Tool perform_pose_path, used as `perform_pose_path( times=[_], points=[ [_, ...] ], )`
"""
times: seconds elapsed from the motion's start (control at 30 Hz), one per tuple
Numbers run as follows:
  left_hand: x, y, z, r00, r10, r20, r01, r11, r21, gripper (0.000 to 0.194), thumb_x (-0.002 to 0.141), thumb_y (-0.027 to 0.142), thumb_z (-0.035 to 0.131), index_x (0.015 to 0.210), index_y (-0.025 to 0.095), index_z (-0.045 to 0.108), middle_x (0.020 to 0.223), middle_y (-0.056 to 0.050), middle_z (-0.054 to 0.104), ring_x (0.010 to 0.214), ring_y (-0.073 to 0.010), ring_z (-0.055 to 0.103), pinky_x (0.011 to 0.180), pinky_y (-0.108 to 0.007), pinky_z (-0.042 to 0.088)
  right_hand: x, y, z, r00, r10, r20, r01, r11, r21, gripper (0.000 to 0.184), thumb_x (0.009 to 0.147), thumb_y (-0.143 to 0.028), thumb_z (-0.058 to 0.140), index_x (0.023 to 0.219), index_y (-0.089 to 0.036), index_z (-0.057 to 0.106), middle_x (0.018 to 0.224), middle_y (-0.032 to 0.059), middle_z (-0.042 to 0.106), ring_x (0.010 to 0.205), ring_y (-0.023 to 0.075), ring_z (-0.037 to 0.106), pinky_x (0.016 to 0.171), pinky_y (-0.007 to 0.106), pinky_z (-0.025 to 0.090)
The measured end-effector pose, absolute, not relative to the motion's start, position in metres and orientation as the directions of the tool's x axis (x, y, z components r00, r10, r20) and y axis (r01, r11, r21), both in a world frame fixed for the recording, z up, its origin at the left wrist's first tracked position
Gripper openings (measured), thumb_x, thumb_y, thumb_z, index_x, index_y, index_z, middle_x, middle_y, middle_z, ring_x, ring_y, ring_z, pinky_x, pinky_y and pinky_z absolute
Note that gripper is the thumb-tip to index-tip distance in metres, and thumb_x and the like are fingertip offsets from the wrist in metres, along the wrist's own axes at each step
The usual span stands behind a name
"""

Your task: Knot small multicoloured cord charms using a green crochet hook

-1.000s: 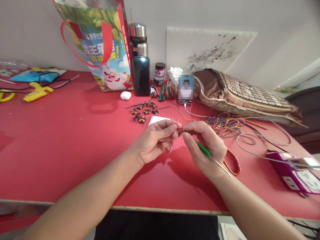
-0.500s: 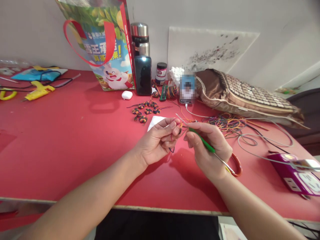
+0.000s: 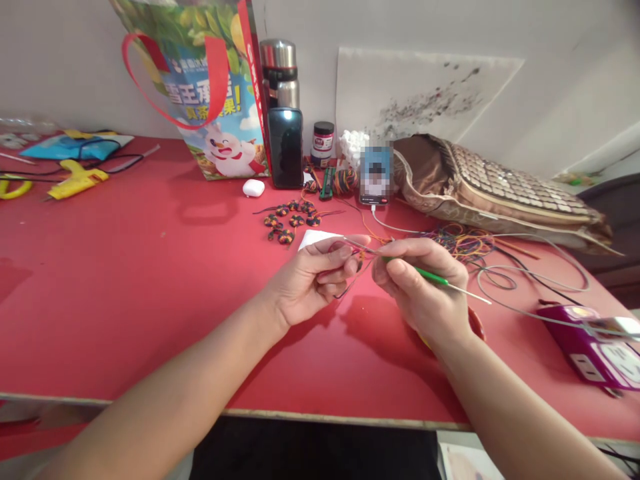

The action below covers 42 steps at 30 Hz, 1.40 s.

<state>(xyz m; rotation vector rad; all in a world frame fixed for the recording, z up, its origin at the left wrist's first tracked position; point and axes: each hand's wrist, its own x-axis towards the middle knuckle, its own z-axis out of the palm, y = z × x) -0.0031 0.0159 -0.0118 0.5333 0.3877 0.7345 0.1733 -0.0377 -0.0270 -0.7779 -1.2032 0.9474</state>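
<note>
Green-handled, the hook [image 3: 431, 275] in your right hand [image 3: 425, 298] now lies flatter: its thin front shaft reaches across to your left hand [image 3: 317, 272], where half a second ago its tip stood up clear of the fingers. Its steel rear end, which pointed down along your wrist, now sticks out toward the right edge of the counter [image 3: 150, 287]. I'd judge from this that the hook has been brought back to the work rather than held off it, though the tip is too fine to tell whether it has caught a strand.

Your right hand is closed in a pinch around the handle. Your left hand is curled, thumb and fingers together on the small threadwork [image 3: 359, 265], held above the counter's middle, well back from the front edge. A strand slants down between both hands.

Against the earlier frame, the orange ring [image 3: 477, 323] now shows on both sides of your right wrist. The knotted balls [image 3: 286, 237], left of the white paper [image 3: 314, 238], lie as they did.
</note>
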Motion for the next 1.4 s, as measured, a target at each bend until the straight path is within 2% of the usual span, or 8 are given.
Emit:
perform_pose_path(
  times=[0.13, 0.27, 0.6, 0.8, 0.87, 1.1, 1.3, 1.4],
  points=[
    [-0.006, 0.019, -0.009, 0.671, 0.734, -0.102, -0.493, 0.545, 0.678, 0.015, 0.079, 0.016, 0.088, 0.091, 0.009, 0.084, 0.063, -0.004, 0.068, 0.044, 0.0009, 0.028, 0.042, -0.012, 0.019, 0.177, -0.032, -0.022, 0.048, 0.937, 0.346, -0.305, 0.343, -0.888, 0.01, 0.085, -0.034, 0.091, 0.091, -0.028, 0.086, 0.063, -0.001, 0.069, 0.054, 0.0107, 0.055, 0.048, 0.024, 0.043],
    [-0.01, 0.021, -0.004, 0.684, 0.724, -0.089, -0.47, 0.53, 0.706, 0.015, 0.081, 0.021, 0.088, 0.08, 0.01, 0.077, 0.061, -0.004, 0.067, 0.043, 0.0007, 0.026, 0.042, -0.012, 0.017, 0.178, -0.031, -0.02, 0.028, 0.954, 0.299, -0.348, 0.29, -0.892, 0.014, 0.082, -0.038, 0.092, 0.086, -0.025, 0.086, 0.058, -0.0008, 0.066, 0.051, 0.0106, 0.051, 0.046, 0.025, 0.037],
    [-0.016, 0.021, -0.002, 0.792, 0.602, -0.104, -0.444, 0.684, 0.579, 0.012, 0.073, 0.019, 0.08, 0.069, 0.011, 0.072, 0.067, -0.006, 0.063, 0.05, -0.0038, 0.029, 0.043, -0.015, 0.023, 0.177, -0.031, -0.019, 0.025, 0.961, 0.274, -0.397, 0.262, -0.88, 0.015, 0.082, -0.036, 0.092, 0.083, -0.023, 0.085, 0.053, -0.003, 0.062, 0.042, 0.0066, 0.04, 0.045, 0.025, 0.034],
    [-0.007, 0.016, -0.01, 0.773, 0.632, -0.052, -0.494, 0.651, 0.576, 0.016, 0.085, 0.023, 0.084, 0.1, 0.021, 0.087, 0.063, 0.001, 0.056, 0.048, -0.0027, 0.017, 0.041, -0.014, 0.019, 0.176, -0.032, -0.02, 0.032, 0.962, 0.273, -0.386, 0.264, -0.884, 0.016, 0.081, -0.037, 0.092, 0.081, -0.023, 0.084, 0.052, -0.0033, 0.06, 0.042, 0.0068, 0.036, 0.044, 0.025, 0.033],
    [-0.005, 0.016, -0.014, 0.752, 0.658, -0.037, -0.503, 0.609, 0.613, 0.016, 0.085, 0.022, 0.086, 0.101, 0.022, 0.088, 0.063, 0.001, 0.057, 0.047, -0.0009, 0.016, 0.042, -0.013, 0.016, 0.176, -0.032, -0.02, 0.036, 0.963, 0.267, -0.387, 0.26, -0.885, 0.016, 0.08, -0.037, 0.092, 0.08, -0.023, 0.084, 0.054, -0.0023, 0.062, 0.043, 0.0074, 0.037, 0.045, 0.026, 0.034],
    [-0.007, 0.018, -0.013, 0.72, 0.692, 0.04, -0.469, 0.443, 0.764, 0.021, 0.081, 0.024, 0.09, 0.102, 0.023, 0.089, 0.067, -0.005, 0.068, 0.055, -0.0057, 0.044, 0.049, -0.019, 0.024, 0.176, -0.031, -0.011, 0.026, 0.972, 0.234, -0.435, 0.222, -0.873, 0.019, 0.075, -0.036, 0.092, 0.073, -0.021, 0.081, 0.048, -0.0045, 0.055, 0.04, 0.0063, 0.032, 0.045, 0.026, 0.032],
    [-0.011, 0.018, -0.007, 0.711, 0.695, 0.102, -0.437, 0.324, 0.839, 0.024, 0.087, 0.028, 0.084, 0.11, 0.025, 0.088, 0.064, -0.004, 0.069, 0.051, -0.0061, 0.039, 0.05, -0.024, 0.02, 0.176, -0.032, -0.004, 0.09, 0.973, 0.211, -0.392, 0.23, -0.891, 0.012, 0.073, -0.027, 0.086, 0.066, -0.02, 0.079, 0.048, -0.0028, 0.055, 0.042, 0.0068, 0.032, 0.046, 0.026, 0.029],
    [-0.011, 0.017, -0.008, 0.69, 0.712, 0.131, -0.428, 0.256, 0.866, 0.024, 0.089, 0.028, 0.081, 0.112, 0.024, 0.087, 0.063, -0.003, 0.066, 0.053, -0.0081, 0.044, 0.05, -0.024, 0.02, 0.177, -0.032, -0.005, 0.122, 0.966, 0.23, -0.355, 0.259, -0.899, 0.007, 0.073, -0.023, 0.083, 0.067, -0.02, 0.08, 0.046, -0.0035, 0.052, 0.042, 0.0074, 0.033, 0.046, 0.026, 0.027]
  ],
)
